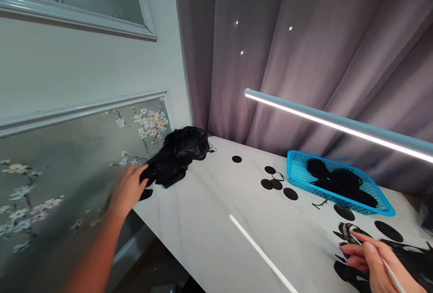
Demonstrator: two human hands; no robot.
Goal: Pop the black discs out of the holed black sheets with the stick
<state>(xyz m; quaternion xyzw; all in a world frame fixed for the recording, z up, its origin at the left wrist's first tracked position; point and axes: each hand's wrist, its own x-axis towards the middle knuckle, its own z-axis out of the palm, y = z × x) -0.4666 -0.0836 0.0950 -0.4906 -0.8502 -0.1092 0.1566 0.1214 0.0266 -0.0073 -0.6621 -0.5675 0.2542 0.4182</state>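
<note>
My left hand (130, 189), slightly blurred, reaches to the near end of a heap of shiny black pieces (182, 153) at the table's left corner. Its thumb and forefinger close around a black piece at the heap's edge; the other fingers are hard to see. At the lower right, my right hand (379, 257) is closed with a slim white stick (394, 277) lying along it. Its fingertips are beside a small black piece with a pale patterned band (347, 231). More black pieces (350, 275) lie partly under that hand.
A blue plastic basket (290, 171) holding black items stands at the back right. Several flat black discs (291, 194) are scattered on the white marbled table (203, 221). A lit tube lamp (331, 121) crosses above the basket, before a grey-purple curtain (257, 49). The wall borders the left.
</note>
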